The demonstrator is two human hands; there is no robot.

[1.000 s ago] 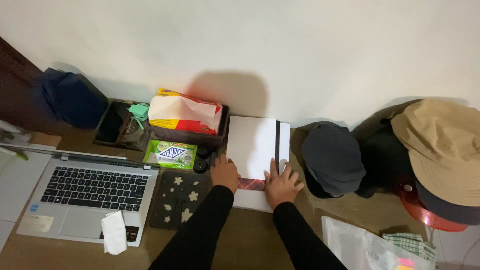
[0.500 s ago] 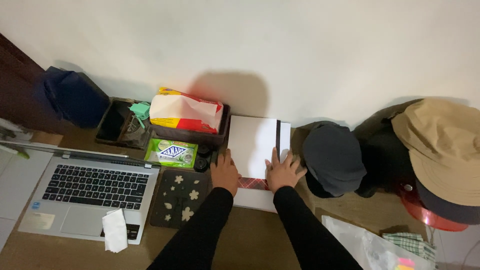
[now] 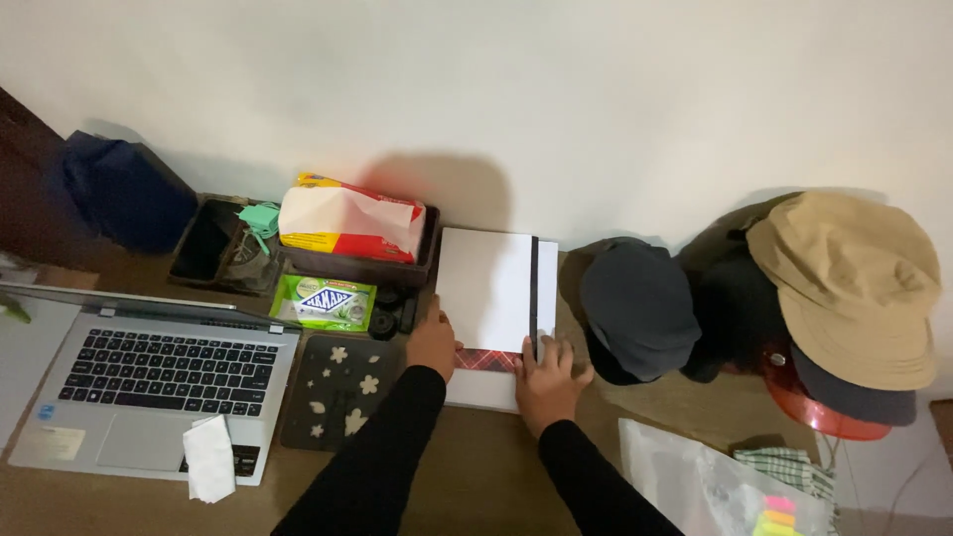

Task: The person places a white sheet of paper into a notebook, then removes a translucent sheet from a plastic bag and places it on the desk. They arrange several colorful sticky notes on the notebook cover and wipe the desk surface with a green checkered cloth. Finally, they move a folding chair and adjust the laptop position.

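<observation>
A white notebook (image 3: 491,283) with a black elastic band down its right side lies on a stack against the wall. Under it a red plaid cover (image 3: 486,359) and a white book edge (image 3: 476,392) show. My left hand (image 3: 434,342) rests on the stack's left edge, fingers together and thumb on the white cover. My right hand (image 3: 546,377) lies flat on the lower right corner, fingertips at the band's bottom end. Both arms wear black sleeves.
Open laptop (image 3: 149,382) with a crumpled tissue (image 3: 210,459) at left. Dark flowered mat (image 3: 342,392), green packet (image 3: 323,303), tissue pack in a tray (image 3: 347,220). Dark cap (image 3: 640,308) and tan hat (image 3: 844,283) at right, plastic bag (image 3: 715,486) in front.
My right hand slid down from the middle of the band to the notebook's lower right corner. The view shifted slightly right, so everything sits a little further left.
</observation>
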